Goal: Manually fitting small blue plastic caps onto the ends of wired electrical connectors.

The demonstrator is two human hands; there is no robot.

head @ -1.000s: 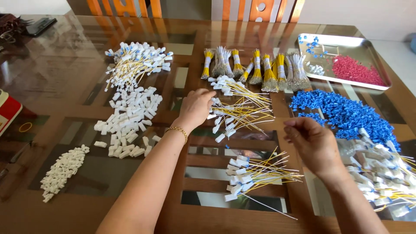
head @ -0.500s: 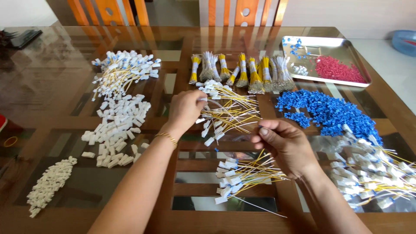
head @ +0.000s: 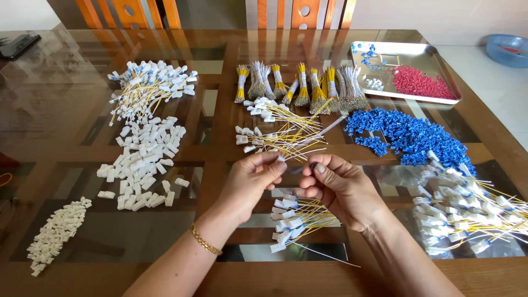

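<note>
We are pinching thin wire [head: 294,158] between left hand [head: 250,184] and right hand [head: 341,187], fingers clamped, above wire pile [head: 297,220] on table [head: 220,126].

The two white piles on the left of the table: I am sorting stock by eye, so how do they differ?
The larger white pile lies mid-left, spread loosely, with chunky blocky pieces. The smaller white pile sits near the front left corner, packed in a narrow slanted strip, and its pieces look finer. Both are plain white plastic parts without wires, lying on the glass table apart from both hands.
</note>
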